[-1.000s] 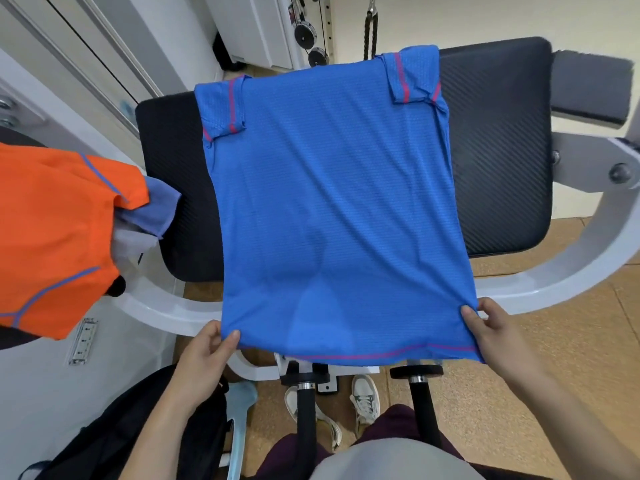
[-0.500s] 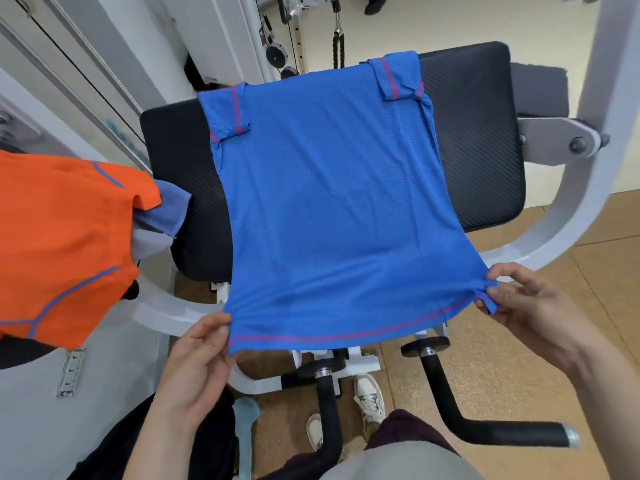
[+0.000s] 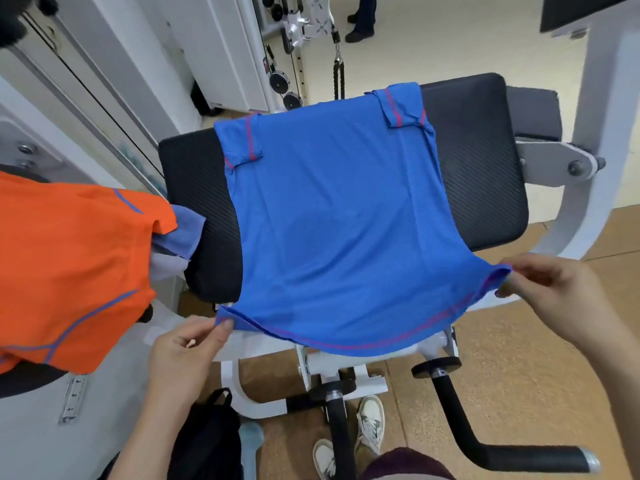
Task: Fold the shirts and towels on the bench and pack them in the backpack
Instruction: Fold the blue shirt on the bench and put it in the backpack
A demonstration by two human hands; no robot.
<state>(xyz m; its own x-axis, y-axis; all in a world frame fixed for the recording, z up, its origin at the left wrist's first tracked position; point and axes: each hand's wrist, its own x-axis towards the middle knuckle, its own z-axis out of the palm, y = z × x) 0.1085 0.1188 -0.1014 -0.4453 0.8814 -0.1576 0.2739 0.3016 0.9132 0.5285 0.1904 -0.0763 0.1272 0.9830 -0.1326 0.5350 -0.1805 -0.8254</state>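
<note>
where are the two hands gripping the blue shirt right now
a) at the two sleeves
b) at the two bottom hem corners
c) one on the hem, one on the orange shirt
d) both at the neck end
B: the left hand pinches one hem corner of the blue shirt and the right hand pinches the other, while the folded-in sleeves lie untouched at the far end on the bench pad.

Left of the left hand [image 3: 187, 355], the orange shirt [image 3: 69, 271] runs off the edge, covering most of a towel [image 3: 183, 232]; the blue shirt [image 3: 339, 220] it pinches hides the bench's [image 3: 485, 168] middle.
</note>
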